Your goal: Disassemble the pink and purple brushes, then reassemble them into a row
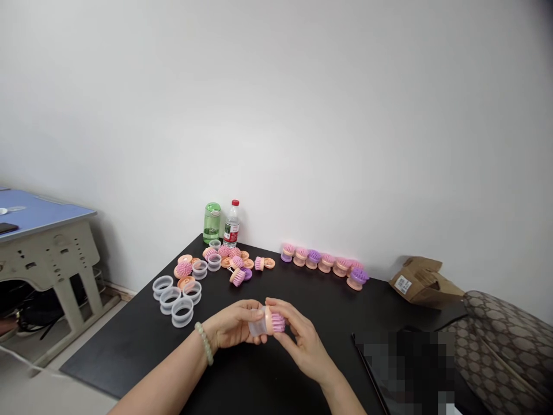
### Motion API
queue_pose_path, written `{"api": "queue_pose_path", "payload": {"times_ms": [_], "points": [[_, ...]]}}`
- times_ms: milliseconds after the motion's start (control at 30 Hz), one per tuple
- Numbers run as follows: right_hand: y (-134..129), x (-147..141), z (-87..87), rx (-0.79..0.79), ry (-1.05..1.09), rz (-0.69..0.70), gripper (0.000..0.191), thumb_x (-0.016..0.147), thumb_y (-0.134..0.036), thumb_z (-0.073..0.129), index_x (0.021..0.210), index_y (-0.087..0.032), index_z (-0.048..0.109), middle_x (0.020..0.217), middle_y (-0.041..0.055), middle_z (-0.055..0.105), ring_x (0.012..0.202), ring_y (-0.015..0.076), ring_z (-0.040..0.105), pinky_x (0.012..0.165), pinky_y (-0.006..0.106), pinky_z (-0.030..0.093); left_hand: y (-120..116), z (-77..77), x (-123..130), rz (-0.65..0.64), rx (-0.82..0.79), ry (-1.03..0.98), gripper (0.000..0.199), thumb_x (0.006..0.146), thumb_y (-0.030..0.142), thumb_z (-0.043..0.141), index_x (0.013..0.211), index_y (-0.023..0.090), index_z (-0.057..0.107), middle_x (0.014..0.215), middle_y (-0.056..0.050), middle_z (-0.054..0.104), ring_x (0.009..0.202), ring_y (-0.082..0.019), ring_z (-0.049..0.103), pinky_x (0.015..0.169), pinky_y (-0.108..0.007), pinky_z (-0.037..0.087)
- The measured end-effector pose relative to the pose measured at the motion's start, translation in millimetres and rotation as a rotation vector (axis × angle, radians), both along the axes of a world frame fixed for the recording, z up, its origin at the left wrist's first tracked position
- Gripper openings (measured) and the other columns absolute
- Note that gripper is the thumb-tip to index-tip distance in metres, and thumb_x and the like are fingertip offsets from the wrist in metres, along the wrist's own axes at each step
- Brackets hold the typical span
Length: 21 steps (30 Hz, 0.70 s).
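My left hand (233,324), with a bead bracelet at its wrist, is closed around a clear plastic ring (256,327). My right hand (305,343) grips a scalp brush head (276,323) with a peach base and pink bristles. The brush head lies on its side against the ring's right end, its bristles pointing right; whether the two are joined I cannot tell. To the left on the black table stand several loose clear rings (182,312). Behind them lie loose brush heads (237,277) and peach round caps (185,283).
A row of scalp brushes (326,263) stands along the wall. A green bottle (211,223) and a red-capped water bottle (232,225) are at the back corner. On the right are a cardboard box (425,282) and a patterned bag (505,340). A blue desk (43,214) stands far left.
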State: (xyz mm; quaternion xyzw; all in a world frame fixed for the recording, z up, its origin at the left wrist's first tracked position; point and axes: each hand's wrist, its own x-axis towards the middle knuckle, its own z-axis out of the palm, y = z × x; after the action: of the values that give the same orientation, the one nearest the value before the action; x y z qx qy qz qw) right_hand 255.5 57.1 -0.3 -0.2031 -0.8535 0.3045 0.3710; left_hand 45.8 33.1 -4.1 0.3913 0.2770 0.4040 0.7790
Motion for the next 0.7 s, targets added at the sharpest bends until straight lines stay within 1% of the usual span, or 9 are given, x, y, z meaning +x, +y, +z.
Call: {"api": "queue_pose_path", "payload": {"times_ms": [67, 133, 233, 333, 400, 500, 600, 667, 700], "points": [[0, 0, -0.1, 0.006, -0.004, -0.007, 0.032, 0.094, -0.023, 0.058, 0.125, -0.028, 0.058, 0.136, 0.008, 0.059, 0.127, 0.0242, 0.055, 0.106, 0.038, 0.046, -2, 2.2, 1, 0.013, 0.037, 0.021, 0.043, 0.068, 0.042, 0.084, 0.087, 0.014, 0.057, 0.077, -0.007, 0.069, 0.064, -0.016, 0.066, 0.062, -0.025, 0.047], [1, 0, -2.5, 0.013, -0.014, -0.029, 0.033, 0.094, -0.023, 0.057, 0.126, -0.028, 0.058, 0.135, 0.0082, 0.059, 0.126, 0.0242, 0.056, 0.105, 0.038, 0.047, -4, 5.2, 4, 0.084, 0.119, 0.064, 0.043, 0.067, 0.041, 0.085, 0.086, 0.015, 0.057, 0.077, -0.006, 0.068, 0.068, -0.015, 0.065, 0.063, -0.025, 0.045], [4, 0, -8.5, 0.019, -0.031, -0.08, 0.036, 0.094, -0.024, 0.056, 0.13, -0.029, 0.056, 0.137, 0.0085, 0.058, 0.127, 0.0245, 0.055, 0.106, 0.04, 0.046, -7, 8.8, 9, 0.208, 0.236, 0.145, 0.043, 0.062, 0.033, 0.089, 0.085, 0.015, 0.057, 0.077, -0.003, 0.066, 0.071, -0.013, 0.06, 0.065, -0.024, 0.044], [5, 0, -11.8, 0.018, -0.041, -0.117, 0.037, 0.094, -0.026, 0.056, 0.131, -0.028, 0.056, 0.136, 0.0088, 0.059, 0.126, 0.0253, 0.056, 0.107, 0.042, 0.046, -7, 9.4, 12, 0.268, 0.268, 0.174, 0.045, 0.056, 0.028, 0.092, 0.083, 0.015, 0.058, 0.073, 0.002, 0.061, 0.067, -0.01, 0.055, 0.064, -0.023, 0.042], [4, 0, -10.2, 0.013, -0.051, -0.112, 0.035, 0.095, -0.026, 0.056, 0.13, -0.028, 0.058, 0.136, 0.0083, 0.06, 0.126, 0.0252, 0.056, 0.107, 0.042, 0.046, -7, 8.4, 11, 0.258, 0.244, 0.146, 0.045, 0.057, 0.03, 0.091, 0.083, 0.015, 0.058, 0.073, 0.001, 0.063, 0.068, -0.011, 0.056, 0.066, -0.023, 0.042], [3, 1, -4.3, 0.012, -0.056, -0.061, 0.034, 0.096, -0.025, 0.054, 0.13, -0.03, 0.058, 0.136, 0.0062, 0.061, 0.127, 0.0233, 0.056, 0.107, 0.039, 0.046, -5, 6.7, 8, 0.165, 0.158, 0.09, 0.045, 0.064, 0.041, 0.087, 0.085, 0.015, 0.057, 0.075, -0.005, 0.067, 0.07, -0.014, 0.063, 0.067, -0.026, 0.045], [2, 2, -0.1, 0.025, -0.052, -0.017, 0.035, 0.096, -0.023, 0.053, 0.129, -0.031, 0.059, 0.137, 0.005, 0.06, 0.127, 0.022, 0.056, 0.108, 0.037, 0.046, -4, 4.4, 6, 0.096, 0.09, 0.089, 0.048, 0.068, 0.051, 0.082, 0.086, 0.014, 0.057, 0.072, -0.005, 0.066, 0.062, -0.013, 0.062, 0.06, -0.025, 0.042], [2, 1, -1.1, 0.029, -0.058, -0.023, 0.035, 0.095, -0.024, 0.054, 0.129, -0.03, 0.06, 0.136, 0.0057, 0.061, 0.127, 0.0226, 0.056, 0.108, 0.037, 0.046, -3, 2.1, 7, 0.089, 0.065, 0.102, 0.052, 0.069, 0.057, 0.079, 0.087, 0.015, 0.055, 0.072, -0.003, 0.063, 0.058, -0.011, 0.059, 0.055, -0.023, 0.039], [2, 0, -3.0, 0.024, -0.059, -0.047, 0.035, 0.095, -0.026, 0.055, 0.129, -0.029, 0.06, 0.136, 0.0065, 0.061, 0.127, 0.0234, 0.057, 0.107, 0.038, 0.046, -2, 0.8, 9, 0.099, 0.066, 0.114, 0.053, 0.07, 0.06, 0.077, 0.087, 0.016, 0.053, 0.071, -0.002, 0.062, 0.056, -0.011, 0.057, 0.054, -0.023, 0.037]]}}
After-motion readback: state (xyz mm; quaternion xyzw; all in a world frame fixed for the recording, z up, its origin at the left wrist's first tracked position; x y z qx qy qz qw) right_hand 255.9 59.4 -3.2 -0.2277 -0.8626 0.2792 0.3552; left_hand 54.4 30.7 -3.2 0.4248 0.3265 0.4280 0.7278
